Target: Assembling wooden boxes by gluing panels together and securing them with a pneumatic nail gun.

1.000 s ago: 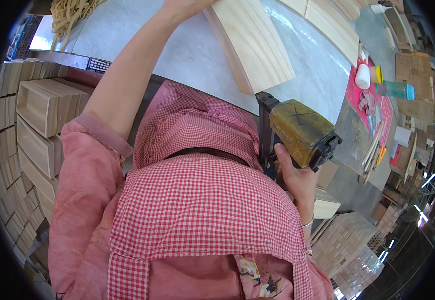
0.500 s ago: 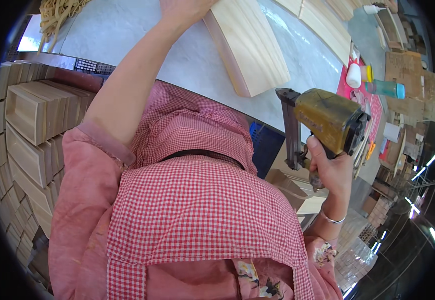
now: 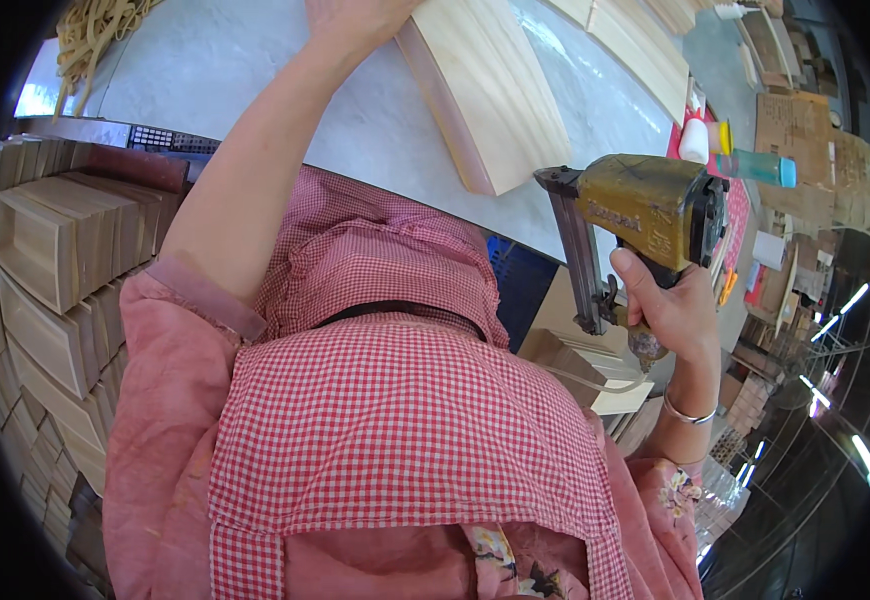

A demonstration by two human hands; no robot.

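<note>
Out from my apron (image 3: 405,430) has swung the olive nail gun (image 3: 640,205), wrapped in my right grip (image 3: 673,300), nose near the pale wooden piece (image 3: 495,100) on the counter (image 3: 365,120). Steady, square contact matters; my left grip (image 3: 363,15) is cropped: pinch, I cannot tell.

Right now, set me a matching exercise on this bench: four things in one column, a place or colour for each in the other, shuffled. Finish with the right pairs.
Things:
1. Nail gun
2. Pale wooden piece
3. Tan bands
4. Bracelet

Places or colours:
A. Bunched in the upper left of the picture
B. Silver-coloured
C. On the tabletop, close by the left hand
D. Gripped in the right hand

Pairs: 1-D, 2-C, 3-A, 4-B
</note>
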